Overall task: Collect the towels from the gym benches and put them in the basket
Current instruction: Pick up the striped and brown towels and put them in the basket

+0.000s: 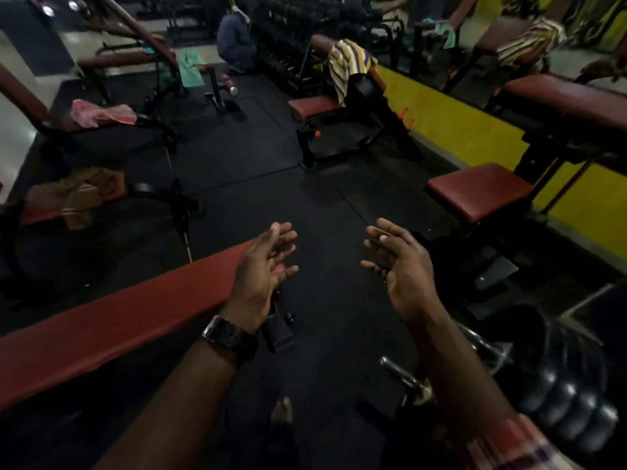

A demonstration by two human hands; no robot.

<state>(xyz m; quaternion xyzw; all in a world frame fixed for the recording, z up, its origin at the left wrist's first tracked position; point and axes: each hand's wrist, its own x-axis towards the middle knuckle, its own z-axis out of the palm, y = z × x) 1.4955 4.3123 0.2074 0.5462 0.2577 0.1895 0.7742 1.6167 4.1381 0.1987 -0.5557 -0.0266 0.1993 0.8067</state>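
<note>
My left hand (268, 266) and my right hand (397, 262) are held out in front of me, palms facing each other, fingers apart, holding nothing. A striped yellow and purple towel (349, 67) hangs over a red bench straight ahead. On a bench at the left lies a pink towel (101, 113), and a tan towel (83, 195) is bunched on a nearer left bench. Further back, a green towel (190, 71) hangs from a bench. No basket is in view.
A long red bench (118, 317) runs across the lower left under my left arm. A red seat (478, 191) stands at the right by a yellow wall with a mirror. Black dumbbells (559, 378) sit at lower right. A person (235, 39) crouches at the back.
</note>
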